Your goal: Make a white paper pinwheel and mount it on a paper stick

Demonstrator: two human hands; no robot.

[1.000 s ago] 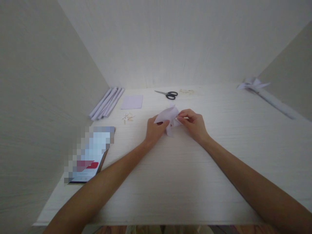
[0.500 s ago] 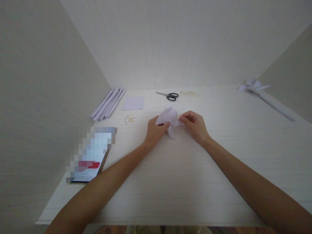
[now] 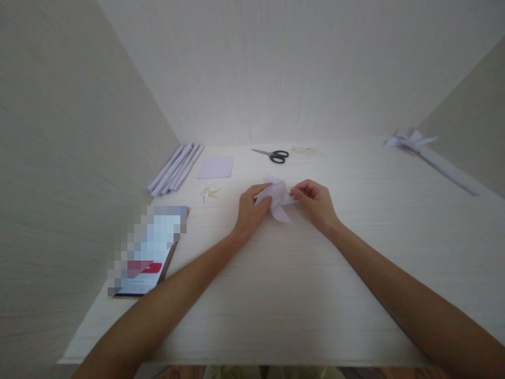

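Note:
A white paper pinwheel [image 3: 278, 199] with curved blades is between my hands at the middle of the table. My left hand [image 3: 252, 208] pinches one side of it between thumb and fingers. On its other side my right hand [image 3: 314, 202] is closed, thumb against forefinger, close to a blade. A small pale thing shows at those fingertips, too small to name. Behind the hands lie scissors [image 3: 275, 155] with black handles, pointing left. Several small pale sticks [image 3: 210, 191] are scattered to the left of my left hand.
Rolled white paper tubes [image 3: 175, 167] and a square stack of paper [image 3: 215, 167] lie at the back left. A phone [image 3: 152, 250] rests by my left forearm. Pale rubber-band-like loops [image 3: 303, 150] lie beside the scissors. Another pinwheel on a paper stick [image 3: 447, 171] lies far right.
The pinwheel's blades have shifted: the left blade now sits down between my left thumb and fingers, and the lower blade points more to the right. My right hand has barely moved.

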